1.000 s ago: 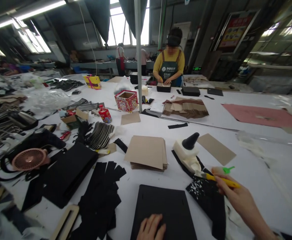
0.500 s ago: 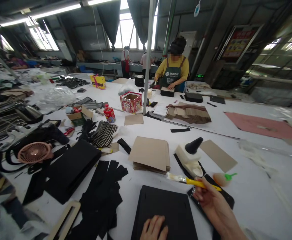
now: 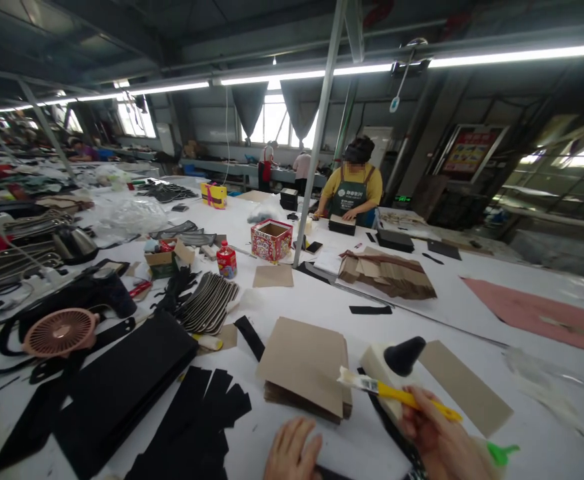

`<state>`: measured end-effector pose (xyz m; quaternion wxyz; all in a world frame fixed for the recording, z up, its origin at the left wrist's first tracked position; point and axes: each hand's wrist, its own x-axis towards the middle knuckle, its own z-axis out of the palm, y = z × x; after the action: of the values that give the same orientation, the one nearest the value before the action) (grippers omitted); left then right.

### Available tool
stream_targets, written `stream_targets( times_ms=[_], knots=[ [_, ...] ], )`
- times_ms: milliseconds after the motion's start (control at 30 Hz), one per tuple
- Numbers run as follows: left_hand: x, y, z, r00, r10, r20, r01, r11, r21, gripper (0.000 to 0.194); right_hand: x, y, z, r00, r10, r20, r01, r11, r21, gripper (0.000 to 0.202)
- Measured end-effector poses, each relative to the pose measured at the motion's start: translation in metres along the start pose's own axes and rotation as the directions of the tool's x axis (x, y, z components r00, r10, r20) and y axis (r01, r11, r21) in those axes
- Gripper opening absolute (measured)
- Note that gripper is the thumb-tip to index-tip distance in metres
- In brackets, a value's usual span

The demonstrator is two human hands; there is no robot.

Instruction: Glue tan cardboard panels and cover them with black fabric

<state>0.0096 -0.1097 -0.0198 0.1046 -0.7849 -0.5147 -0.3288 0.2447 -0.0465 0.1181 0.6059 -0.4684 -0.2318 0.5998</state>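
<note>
Factory workshop: long cutting tables [image 3: 452, 300]

Single head view — looks forward, slightly down across table [image 3: 322, 300]; hands near bottom edge.

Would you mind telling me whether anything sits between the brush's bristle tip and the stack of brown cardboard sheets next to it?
Nothing visible does. The right hand holds the yellow-handled brush, and its bristle tip lies right at the right edge of the cardboard stack. The white glue bottle with the black cone cap stands behind the handle, not between them.
</note>
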Motion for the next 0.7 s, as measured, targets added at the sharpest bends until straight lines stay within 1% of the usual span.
stream_targets(
  times_ms=[33, 67, 100, 167, 200, 267, 333, 400, 500, 567, 633, 700],
  knots=[
    [0.017, -0.011, -0.001, 1.000, -0.004, 0.008, 0.005, 1.000, -0.022, 0.040, 0.003, -0.003, 0.001, 1.000, -0.002, -0.014, 0.002, 1.000, 0.000, 0.025],
    [0.035, -0.021, -0.002, 0.997, -0.055, 0.056, 0.057, 0.998, -0.034, 0.046, 0.005, -0.006, 0.001, 1.000, -0.006, -0.029, 0.006, 1.000, 0.000, 0.026],
    [0.051, -0.030, -0.003, 0.989, -0.091, 0.115, 0.097, 0.994, -0.042, 0.046, 0.006, -0.009, 0.000, 0.999, -0.008, -0.038, 0.008, 1.000, -0.001, 0.027],
    [0.077, -0.046, -0.005, 0.961, -0.123, 0.249, 0.140, 0.989, -0.052, 0.038, 0.007, -0.012, -0.002, 0.999, -0.012, -0.052, 0.012, 1.000, -0.009, 0.026],
    [0.086, -0.051, -0.006, 0.946, -0.116, 0.302, 0.140, 0.988, -0.059, 0.031, 0.007, -0.014, -0.004, 0.998, -0.013, -0.059, 0.012, 1.000, -0.016, 0.026],
    [0.097, -0.057, -0.004, 0.930, -0.076, 0.360, 0.112, 0.990, -0.080, 0.019, 0.007, -0.015, -0.009, 0.997, -0.021, -0.079, 0.018, 0.999, -0.036, 0.026],
    [0.101, -0.056, 0.001, 0.937, -0.024, 0.349, 0.063, 0.993, -0.100, 0.012, 0.009, -0.015, -0.013, 0.995, -0.025, -0.099, 0.019, 0.998, -0.059, 0.028],
    [0.101, -0.051, 0.007, 0.953, 0.018, 0.302, 0.016, 0.994, -0.110, 0.007, 0.012, -0.014, -0.015, 0.995, -0.021, -0.099, 0.014, 0.998, -0.066, 0.028],
    [0.101, -0.040, 0.017, 0.967, 0.043, 0.251, -0.016, 0.994, -0.111, 0.003, 0.021, -0.011, -0.009, 0.997, 0.002, -0.075, -0.006, 0.998, -0.055, 0.029],
    [0.099, -0.033, 0.023, 0.969, 0.038, 0.244, -0.014, 0.995, -0.100, 0.004, 0.028, -0.008, 0.003, 0.999, 0.017, -0.042, -0.020, 0.998, -0.066, 0.031],
    [0.094, -0.028, 0.028, 0.975, 0.027, 0.222, -0.013, 0.998, -0.064, 0.010, 0.035, -0.003, 0.022, 1.000, 0.019, 0.003, -0.018, 0.994, -0.104, 0.030],
    [0.087, -0.024, 0.033, 0.987, 0.043, 0.153, -0.043, 0.999, -0.004, 0.018, 0.041, 0.004, 0.045, 0.998, 0.008, 0.060, 0.002, 0.986, -0.166, 0.029]
  ],
)
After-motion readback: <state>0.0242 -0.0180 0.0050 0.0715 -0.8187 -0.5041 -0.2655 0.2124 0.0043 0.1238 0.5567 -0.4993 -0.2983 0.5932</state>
